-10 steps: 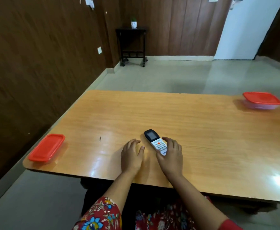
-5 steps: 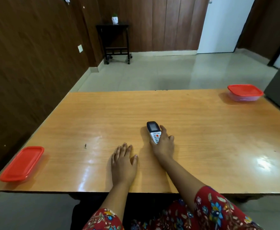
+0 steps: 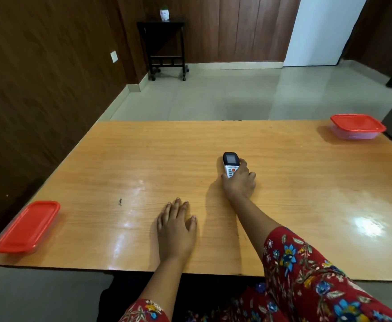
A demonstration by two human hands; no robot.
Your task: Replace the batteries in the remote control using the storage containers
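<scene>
Arms first: we see the right arm stretched well forward over the counter (image 3: 143,159), floral sleeve pushed back to mid-forearm, wrist low. Right hand (image 3: 239,182) is wrapped around the lower end of the remote control (image 3: 230,164), fingers curled along its right side, thumb side on its left edge. Remote sits face-up near mid-counter, screen end pointing away from us, button pad partly covered by the fingers. We can't tell if it's lifted or resting on the wood.

Left arm is short-reached, forearm coming straight up from the near edge. Left hand (image 3: 176,231) lies flat, palm down on the counter, fingers loosely spread, gripping nothing, well apart from the remote.

Storage containers: one red-lidded container (image 3: 27,226) at the near left corner of the counter, another red-lidded container (image 3: 357,126) with a clear base at the far right corner. Both lids on, neither touched by either hand.
</scene>
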